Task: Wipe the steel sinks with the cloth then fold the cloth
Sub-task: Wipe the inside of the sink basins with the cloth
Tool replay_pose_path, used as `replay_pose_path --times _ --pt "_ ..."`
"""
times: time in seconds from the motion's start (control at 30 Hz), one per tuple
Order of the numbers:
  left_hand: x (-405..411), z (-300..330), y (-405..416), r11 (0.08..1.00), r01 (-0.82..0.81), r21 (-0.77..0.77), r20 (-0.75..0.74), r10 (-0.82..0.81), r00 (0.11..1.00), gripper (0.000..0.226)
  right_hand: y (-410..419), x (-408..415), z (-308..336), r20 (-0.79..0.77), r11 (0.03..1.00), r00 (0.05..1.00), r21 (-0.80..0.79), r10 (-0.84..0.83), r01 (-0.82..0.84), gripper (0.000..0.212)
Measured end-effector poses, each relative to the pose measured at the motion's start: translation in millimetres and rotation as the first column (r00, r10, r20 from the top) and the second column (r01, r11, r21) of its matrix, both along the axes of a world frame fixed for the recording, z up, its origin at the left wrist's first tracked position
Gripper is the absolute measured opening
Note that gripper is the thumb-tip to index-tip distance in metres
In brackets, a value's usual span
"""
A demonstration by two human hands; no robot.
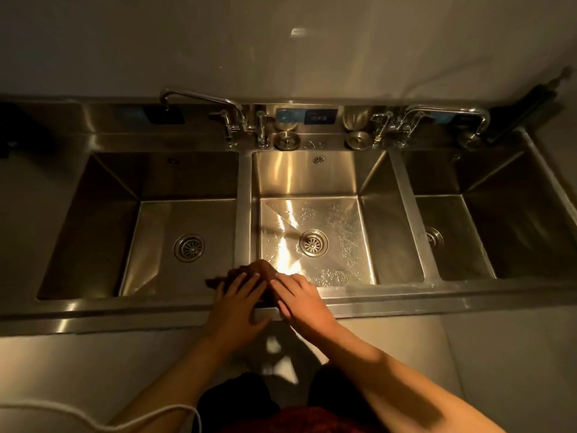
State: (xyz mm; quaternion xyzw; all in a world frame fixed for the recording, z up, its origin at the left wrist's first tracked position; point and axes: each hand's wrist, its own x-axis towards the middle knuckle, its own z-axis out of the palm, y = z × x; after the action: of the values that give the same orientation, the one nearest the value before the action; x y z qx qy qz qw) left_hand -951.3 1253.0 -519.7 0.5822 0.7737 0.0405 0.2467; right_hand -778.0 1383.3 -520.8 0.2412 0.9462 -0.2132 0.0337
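A steel unit holds three sinks: the left sink (93, 214), the middle sink (390, 232) with water drops on its floor, and the right sink (515, 232). A dark brown cloth (253, 269) lies bunched on the front rim where the divider between left and middle sink meets it. My left hand (237, 303) lies flat on the cloth with fingers spread. My right hand (301, 303) presses on the cloth's right side, fingers pointing left. Most of the cloth is hidden under both hands.
Two swivel taps (199, 96) (449, 110) stand at the back ledge, with round steel plugs (286, 139) between them. A dark bottle (524, 117) leans at the far right corner. A white cable (93, 423) runs at bottom left.
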Motion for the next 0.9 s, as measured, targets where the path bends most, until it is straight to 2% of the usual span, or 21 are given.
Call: replay_pose_path --times 0.23,0.4,0.5,0.6,0.73,0.83,0.9 --pt "103.5 -6.0 73.5 0.994 0.109 0.031 0.025 -0.11 0.994 0.084 65.1 119.9 -7.5 -0.07 0.997 0.995 0.039 -0.065 0.068 0.051" --pt "177.9 -15.6 137.0 0.977 0.201 0.07 0.074 -0.206 0.976 0.083 118.5 214.1 -4.9 0.036 0.994 0.994 0.026 -0.106 0.105 0.064" --pt "217.0 -23.4 170.7 0.965 0.252 0.067 0.064 -0.256 0.964 0.081 139.8 256.0 2.1 0.067 0.983 0.982 0.069 -0.177 0.172 0.055" --pt "248.4 -27.2 195.0 0.959 0.276 0.072 0.076 -0.281 0.957 0.081 154.4 279.4 9.9 0.064 0.971 0.973 0.102 -0.223 0.216 0.05" --pt "268.5 -27.2 212.0 0.953 0.29 0.09 0.074 -0.297 0.952 0.081 172.1 297.6 16.9 0.057 0.976 0.977 0.08 -0.208 0.203 0.047" --pt "267.0 -23.1 215.6 0.962 0.257 0.089 0.056 -0.263 0.963 0.079 187.6 289.2 24.1 0.029 0.978 0.979 0.064 -0.2 0.198 0.042" --pt "261.7 -14.4 218.7 0.971 0.197 0.132 0.063 -0.207 0.976 0.079 200.1 277.3 32.2 -0.043 0.968 0.972 0.088 -0.233 0.236 0.038"
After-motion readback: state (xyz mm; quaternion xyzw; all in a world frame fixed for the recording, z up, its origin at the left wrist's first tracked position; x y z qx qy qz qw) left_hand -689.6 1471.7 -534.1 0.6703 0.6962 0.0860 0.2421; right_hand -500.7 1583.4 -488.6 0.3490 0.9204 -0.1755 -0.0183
